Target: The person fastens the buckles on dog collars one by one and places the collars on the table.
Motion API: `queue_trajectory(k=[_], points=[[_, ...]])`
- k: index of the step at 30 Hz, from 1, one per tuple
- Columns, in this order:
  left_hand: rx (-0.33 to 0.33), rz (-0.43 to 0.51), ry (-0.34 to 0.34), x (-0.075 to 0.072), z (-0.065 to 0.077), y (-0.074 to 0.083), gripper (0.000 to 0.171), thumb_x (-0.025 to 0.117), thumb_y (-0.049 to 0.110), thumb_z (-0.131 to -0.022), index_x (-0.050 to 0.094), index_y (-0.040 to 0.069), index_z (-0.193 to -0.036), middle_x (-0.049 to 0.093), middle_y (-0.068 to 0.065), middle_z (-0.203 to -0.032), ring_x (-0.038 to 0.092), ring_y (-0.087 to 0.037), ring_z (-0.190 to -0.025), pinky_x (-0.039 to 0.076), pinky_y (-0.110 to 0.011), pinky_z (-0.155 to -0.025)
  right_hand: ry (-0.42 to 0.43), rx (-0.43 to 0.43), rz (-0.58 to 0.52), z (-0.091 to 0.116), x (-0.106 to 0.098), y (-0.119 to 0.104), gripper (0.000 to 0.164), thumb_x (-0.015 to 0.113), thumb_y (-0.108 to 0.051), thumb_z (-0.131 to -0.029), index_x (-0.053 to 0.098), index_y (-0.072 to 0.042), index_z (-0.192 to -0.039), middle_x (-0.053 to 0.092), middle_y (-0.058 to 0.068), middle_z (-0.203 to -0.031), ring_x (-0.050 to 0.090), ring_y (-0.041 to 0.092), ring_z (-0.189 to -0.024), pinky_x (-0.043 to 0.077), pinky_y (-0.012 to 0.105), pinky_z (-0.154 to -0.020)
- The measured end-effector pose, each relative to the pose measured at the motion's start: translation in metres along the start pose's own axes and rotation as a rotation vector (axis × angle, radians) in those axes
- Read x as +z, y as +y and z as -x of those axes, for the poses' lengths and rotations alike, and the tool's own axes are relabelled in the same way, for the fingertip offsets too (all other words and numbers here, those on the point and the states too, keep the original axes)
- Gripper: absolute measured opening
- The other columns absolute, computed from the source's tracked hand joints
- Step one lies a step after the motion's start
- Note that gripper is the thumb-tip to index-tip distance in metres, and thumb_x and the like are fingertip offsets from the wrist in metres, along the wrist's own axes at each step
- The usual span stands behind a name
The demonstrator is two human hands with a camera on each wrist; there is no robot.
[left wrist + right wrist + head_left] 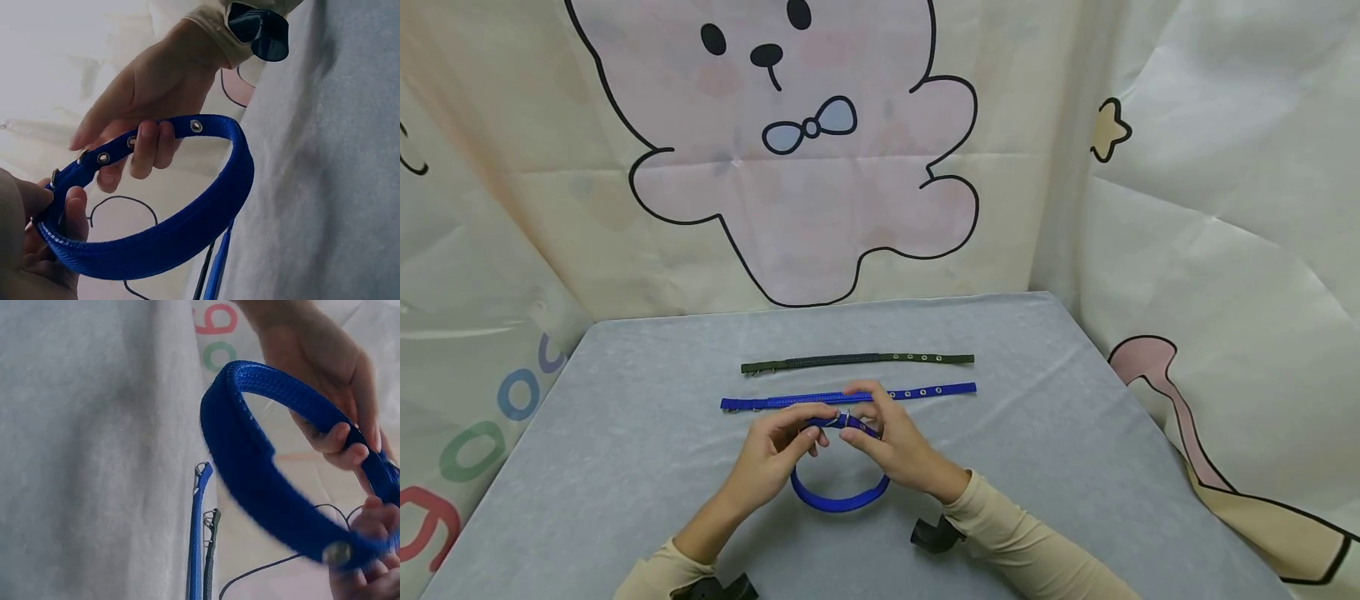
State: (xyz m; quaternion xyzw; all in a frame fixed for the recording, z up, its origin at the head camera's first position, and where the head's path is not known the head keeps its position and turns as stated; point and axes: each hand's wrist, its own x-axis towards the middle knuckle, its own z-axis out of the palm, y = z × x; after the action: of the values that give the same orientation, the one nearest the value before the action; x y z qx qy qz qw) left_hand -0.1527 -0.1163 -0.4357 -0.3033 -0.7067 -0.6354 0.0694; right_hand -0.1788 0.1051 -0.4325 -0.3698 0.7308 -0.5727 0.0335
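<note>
Head view puts two beige sleeves (1037, 542) nearest us, coming in from the lower left and lower right over a table covered in grey cloth (625, 467). Between the arms we see a bright blue woven collar (841, 504) bent into a ring, its plain padded curve bowing toward us and its metal buckle (55, 179) on the far side. That buckled stretch runs left to right, roughly along the table's far edge. The left hand (767, 462) pinches the collar by the buckle; the right hand (906, 446) grips the strap with metal eyelets (104, 158). We cannot tell how far the strap end is threaded.

Just beyond the hands lies a flat blue collar (805, 400), and past it a flat dark green collar (842, 359). Both have their long axes left to right, eyelet ends right and slightly nearer the far edge. Broad cloth stretches toward the left and right edges give us room sideways; the strip behind the green collar is narrower. Beyond the far edge hangs a pale printed curtain (805, 225).
</note>
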Motion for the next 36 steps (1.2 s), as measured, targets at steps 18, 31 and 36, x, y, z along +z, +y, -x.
queue_trajectory(k=[18, 31, 36], points=[[-0.227, 0.108, 0.137, -0.013, -0.003, 0.011, 0.052, 0.06, 0.004, -0.101, 0.039, 0.013, -0.147, 0.075, 0.008, -0.098, 0.065, -0.005, -0.078, 0.05, -0.022, -0.068, 0.047, -0.008, -0.232, 0.001, -0.003, 0.005, 0.019, 0.054, -0.003, -0.103, 0.053, 0.007, -0.119, 0.065, 0.036, -0.105, 0.068, 0.009, -0.071, 0.061, 0.032, -0.07], [-0.429, 0.212, 0.082, -0.012, -0.004, 0.01, 0.074, 0.061, 0.006, -0.1, 0.015, 0.027, -0.154, 0.075, 0.009, -0.089, 0.065, -0.007, -0.078, 0.051, -0.023, -0.073, -0.007, 0.047, -0.135, 0.002, 0.006, 0.004, 0.042, 0.052, -0.007, -0.105, 0.049, -0.003, -0.147, 0.071, 0.028, -0.096, 0.069, 0.019, -0.061, 0.059, 0.048, -0.06], [-0.553, 0.354, 0.14, -0.009, -0.006, 0.008, 0.035, 0.062, 0.01, -0.101, 0.036, 0.012, -0.125, 0.074, 0.009, -0.087, 0.064, -0.006, -0.078, 0.05, -0.021, -0.072, 0.012, 0.034, -0.175, 0.003, 0.01, 0.007, 0.037, 0.052, -0.006, -0.105, 0.055, 0.0, -0.142, 0.068, 0.03, -0.096, 0.071, 0.019, -0.063, 0.061, 0.044, -0.062]])
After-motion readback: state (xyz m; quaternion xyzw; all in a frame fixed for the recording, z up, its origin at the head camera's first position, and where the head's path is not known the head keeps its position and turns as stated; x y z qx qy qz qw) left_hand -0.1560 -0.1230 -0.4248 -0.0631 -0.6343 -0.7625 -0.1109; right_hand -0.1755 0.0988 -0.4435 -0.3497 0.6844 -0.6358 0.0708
